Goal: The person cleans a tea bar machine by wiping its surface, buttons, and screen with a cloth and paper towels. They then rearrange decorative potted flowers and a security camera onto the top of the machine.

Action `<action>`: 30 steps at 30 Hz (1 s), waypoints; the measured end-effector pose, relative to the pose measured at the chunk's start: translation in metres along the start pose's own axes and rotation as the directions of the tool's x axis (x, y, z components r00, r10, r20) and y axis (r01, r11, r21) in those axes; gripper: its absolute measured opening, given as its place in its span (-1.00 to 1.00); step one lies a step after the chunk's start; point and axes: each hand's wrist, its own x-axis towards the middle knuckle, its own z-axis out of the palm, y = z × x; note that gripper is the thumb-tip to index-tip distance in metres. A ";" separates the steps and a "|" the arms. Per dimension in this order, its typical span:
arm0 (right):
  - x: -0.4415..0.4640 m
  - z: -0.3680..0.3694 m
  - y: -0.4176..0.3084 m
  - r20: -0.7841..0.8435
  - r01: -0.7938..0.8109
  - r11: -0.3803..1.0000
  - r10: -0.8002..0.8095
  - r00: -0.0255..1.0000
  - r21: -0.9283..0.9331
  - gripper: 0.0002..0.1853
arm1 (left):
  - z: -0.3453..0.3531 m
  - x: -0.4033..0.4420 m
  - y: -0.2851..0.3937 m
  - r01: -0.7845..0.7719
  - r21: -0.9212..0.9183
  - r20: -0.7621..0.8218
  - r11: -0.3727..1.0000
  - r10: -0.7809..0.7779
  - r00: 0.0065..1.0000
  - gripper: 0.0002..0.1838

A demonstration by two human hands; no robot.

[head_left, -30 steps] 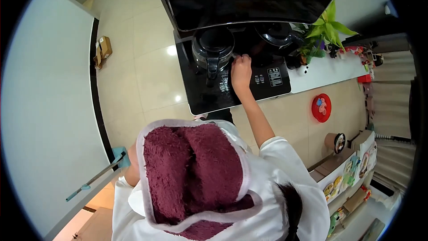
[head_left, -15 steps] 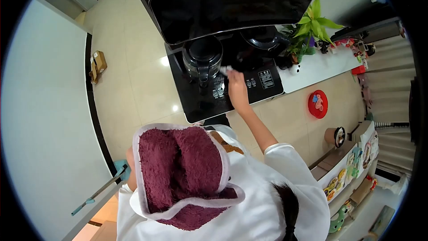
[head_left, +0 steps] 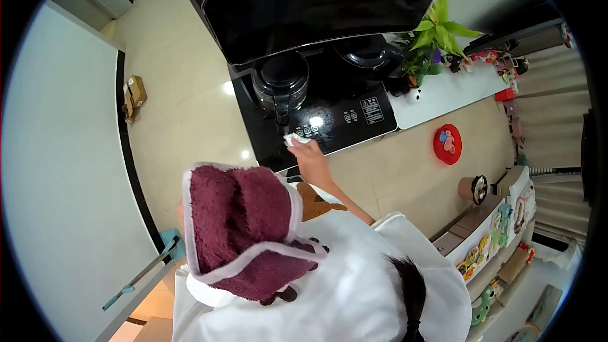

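My right hand [head_left: 310, 156] is closed on a crumpled white tissue [head_left: 294, 140], pressed to the front part of the black glass cooktop [head_left: 342, 133], beside its touch marks. Just beyond, a glass kettle [head_left: 280, 85] with a black lid and handle stands on the cooktop; a second dark pot [head_left: 364, 52] is behind it to the right. A maroon fluffy towel [head_left: 247, 215] with a pale border covers much of my left side. Only a strip of skin of my left arm shows past its left edge; the fingers of my left hand are hidden.
Above the cooktop is a tilted black glass panel [head_left: 316, 12]. A leafy plant [head_left: 440, 28] stands on the white counter [head_left: 443, 104] at right. On the floor are a red basin [head_left: 438, 145], a bin [head_left: 467, 188] and a cardboard box [head_left: 135, 92]. A teal-headed stick tool [head_left: 145, 270] is at left.
My right hand has moved from beside the kettle toward the cooktop's front left edge, with the white tissue now plainly showing. The towel has shifted left in view.
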 end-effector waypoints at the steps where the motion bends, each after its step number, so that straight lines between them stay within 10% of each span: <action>1: 0.006 -0.008 0.002 0.016 -0.058 0.998 0.058 0.998 0.017 -0.67 | -0.001 0.001 -0.001 0.002 -0.004 -0.009 1.000 -0.002 1.000 -0.51; 6: 0.069 -0.068 0.033 -0.324 -0.152 0.988 0.134 0.936 -0.030 -0.66 | -0.002 0.005 -0.003 0.002 -0.007 -0.021 1.000 -0.002 1.000 -0.51; 7: 0.072 -0.068 0.051 -0.262 -0.356 0.933 0.355 0.897 0.048 -0.65 | -0.002 0.005 -0.004 0.005 -0.007 -0.022 1.000 -0.005 1.000 -0.51; 12: 0.059 -0.045 0.063 -0.096 -0.229 0.907 0.208 0.973 -0.353 -0.69 | -0.002 0.006 -0.006 0.003 -0.002 -0.036 1.000 -0.003 0.999 -0.51; 16: 0.022 -0.014 0.025 0.054 -0.241 0.956 0.253 0.966 -0.169 -0.87 | 0.000 0.008 -0.009 0.002 0.000 -0.055 1.000 -0.002 0.998 -0.51; 18: 0.017 0.006 -0.009 0.192 -0.392 0.898 0.356 0.915 0.202 -0.88 | 0.000 0.010 -0.010 -0.001 -0.010 -0.074 1.000 0.000 0.997 -0.51; 20: 0.010 0.020 -0.009 0.347 0.104 0.989 -0.135 0.928 0.108 -0.89 | 0.000 0.011 -0.012 0.000 -0.009 -0.088 1.000 0.000 0.996 -0.51; 25: 0.017 -0.034 0.038 0.056 0.125 0.868 -0.112 0.992 -0.480 -0.88 | 0.004 0.017 -0.023 0.027 -0.010 -0.108 1.000 -0.028 0.994 -0.51; 28: 0.011 -0.036 0.035 -0.188 -0.137 0.909 0.067 0.980 -0.393 -0.96 | 0.008 0.022 -0.036 0.063 -0.016 -0.112 0.998 -0.065 0.992 -0.51; 30: 0.008 -0.002 0.021 -0.084 0.010 0.986 -0.025 0.996 -0.168 -0.99 | 0.012 0.027 -0.046 0.086 -0.014 -0.105 0.996 -0.087 0.991 -0.51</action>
